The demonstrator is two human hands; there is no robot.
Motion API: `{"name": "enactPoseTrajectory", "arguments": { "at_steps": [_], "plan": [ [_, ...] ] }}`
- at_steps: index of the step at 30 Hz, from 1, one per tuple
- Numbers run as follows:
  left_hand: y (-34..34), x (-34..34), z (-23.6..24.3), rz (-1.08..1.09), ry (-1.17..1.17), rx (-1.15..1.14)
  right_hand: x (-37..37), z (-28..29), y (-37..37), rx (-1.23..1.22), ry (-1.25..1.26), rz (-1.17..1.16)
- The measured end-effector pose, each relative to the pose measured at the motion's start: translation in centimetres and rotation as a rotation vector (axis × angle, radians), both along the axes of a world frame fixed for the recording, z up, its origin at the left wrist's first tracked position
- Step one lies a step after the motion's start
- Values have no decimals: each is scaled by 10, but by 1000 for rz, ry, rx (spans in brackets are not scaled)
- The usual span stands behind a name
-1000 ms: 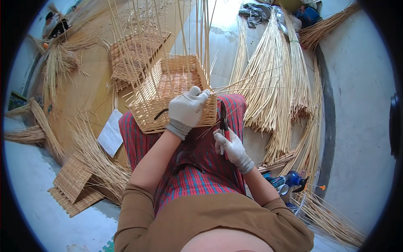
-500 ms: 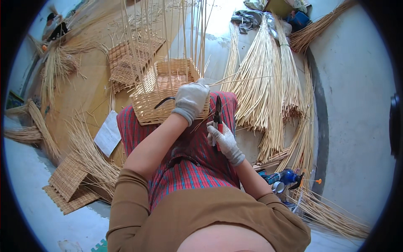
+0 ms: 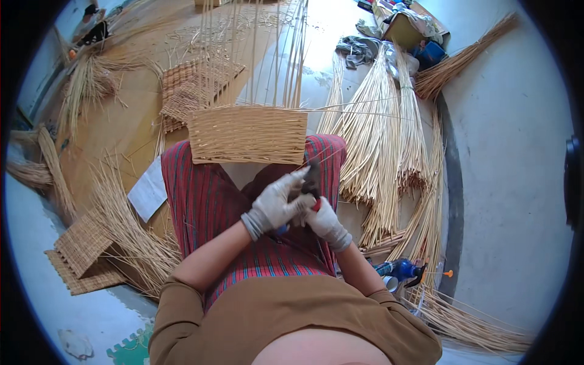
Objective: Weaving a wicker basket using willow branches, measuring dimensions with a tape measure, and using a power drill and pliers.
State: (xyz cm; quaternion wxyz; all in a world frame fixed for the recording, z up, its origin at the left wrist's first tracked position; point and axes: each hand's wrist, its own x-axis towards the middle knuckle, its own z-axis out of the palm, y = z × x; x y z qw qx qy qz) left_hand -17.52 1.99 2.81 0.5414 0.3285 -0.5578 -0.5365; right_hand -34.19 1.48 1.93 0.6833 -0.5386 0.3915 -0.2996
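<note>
Fingers of both gloved hands [image 3: 298,207] wrapped round dark pliers [image 3: 312,179], long axis upright, tip twd basket [image 3: 248,135].

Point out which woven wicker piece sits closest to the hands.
The unfinished basket resting on the person's knees, its upright stakes rising from its rim. The woven piece behind it and the flat mats at the left lie on the floor, farther off.

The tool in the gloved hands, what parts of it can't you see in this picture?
Head view only:
- Tool: dark top and a bit of red show; the left hand and right hand cover its handles, so its kind is unclear.
- Basket: only the near woven wall shows; its inside is hidden.
- Upright stakes: cut off by the top edge.
</note>
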Motion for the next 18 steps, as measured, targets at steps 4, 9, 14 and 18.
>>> {"name": "enactPoseTrajectory", "arguments": {
  "at_steps": [4, 9, 14, 18],
  "plan": [
    [28, 9, -4, 1, -368, 128, 0, 17, 3, 106, 179, 321],
    [39, 9, -26, -47, -233, 145, 4, 13, 23, 228, 142, 267],
    [48, 18, -21, -62, -268, -105, -15, 33, 7, -37, -34, -49],
    [45, 33, -38, -49, -189, 187, -51, 63, -37, -148, -331, -563]
  ]
}}
